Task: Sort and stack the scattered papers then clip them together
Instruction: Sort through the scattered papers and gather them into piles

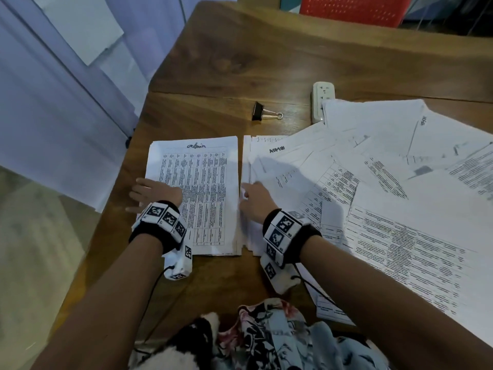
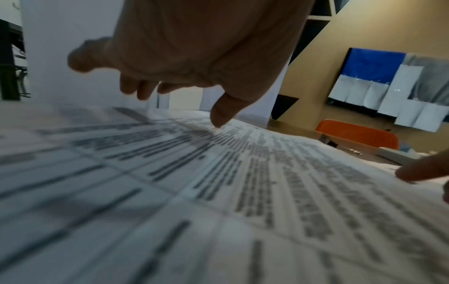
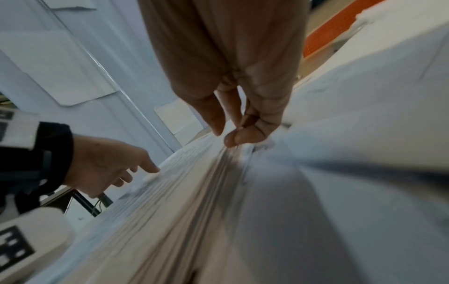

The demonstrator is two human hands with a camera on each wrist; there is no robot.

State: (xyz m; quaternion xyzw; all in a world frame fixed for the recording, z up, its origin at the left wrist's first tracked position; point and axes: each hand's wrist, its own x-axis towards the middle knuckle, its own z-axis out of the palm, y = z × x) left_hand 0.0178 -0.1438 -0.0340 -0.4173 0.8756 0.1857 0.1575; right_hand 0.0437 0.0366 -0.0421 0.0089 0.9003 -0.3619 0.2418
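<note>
A squared stack of printed papers (image 1: 202, 198) headed "admin" lies near the table's left edge. My left hand (image 1: 145, 194) is at its left side with the fingers spread over the edge, and the thumb (image 2: 219, 117) touches the top sheet. My right hand (image 1: 253, 198) points down at the stack's right side, its fingertips (image 3: 239, 137) against the sheet edges (image 3: 184, 201). A second pile (image 1: 269, 153) marked "ADMIN" lies just right of the stack, under loose scattered sheets (image 1: 386, 188). A black binder clip (image 1: 264, 112) lies alone beyond the stack.
A white power strip (image 1: 321, 101) lies at the back, partly under the scattered sheets. A red plastic basket (image 1: 354, 9) stands at the far end of the wooden table (image 1: 240, 57). The table's left edge runs close to the stack. Bare wood shows around the clip.
</note>
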